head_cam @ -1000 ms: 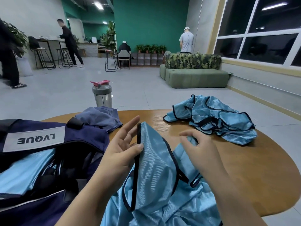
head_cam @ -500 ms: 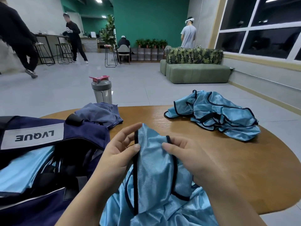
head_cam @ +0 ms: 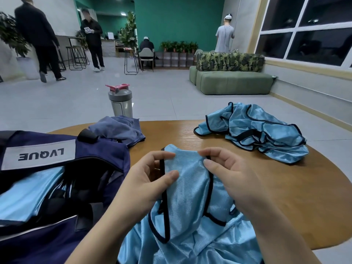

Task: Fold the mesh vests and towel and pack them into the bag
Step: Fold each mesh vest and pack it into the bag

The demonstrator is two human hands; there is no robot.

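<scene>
Both hands work on a shiny light-blue mesh vest with black binding [head_cam: 188,191] at the near middle of the rounded wooden worktop [head_cam: 285,187]. The left hand [head_cam: 146,180] pinches the vest's raised shoulder strap along its left black edge, thumb on the near face and forefinger curled over the top. The right hand [head_cam: 228,176] pinches the same strap along its right black edge, thumb and forefinger closed on the fabric, the other fingers curled loosely behind. The two hands sit close together with the strap spread between them, and the rest of the vest hangs down off the near edge of the worktop toward the person. At the near left stands a dark navy fabric sports bag with a white label [head_cam: 99,155], its mouth open; inside it lies a folded piece of light-blue shiny fabric [head_cam: 28,199]. Just beyond the bag, touching its far edge, lies a crumpled grey-blue towel [head_cam: 118,128]. On the far right of the worktop, well apart from the hands, rests a loose heap of more light-blue mesh vests with black trim [head_cam: 255,134]. A grey shaker bottle with a pink flip lid [head_cam: 121,101] stands at the far edge behind the towel. Beyond the worktop are a green sofa [head_cam: 232,81] and several people standing or seated across the tiled floor.
</scene>
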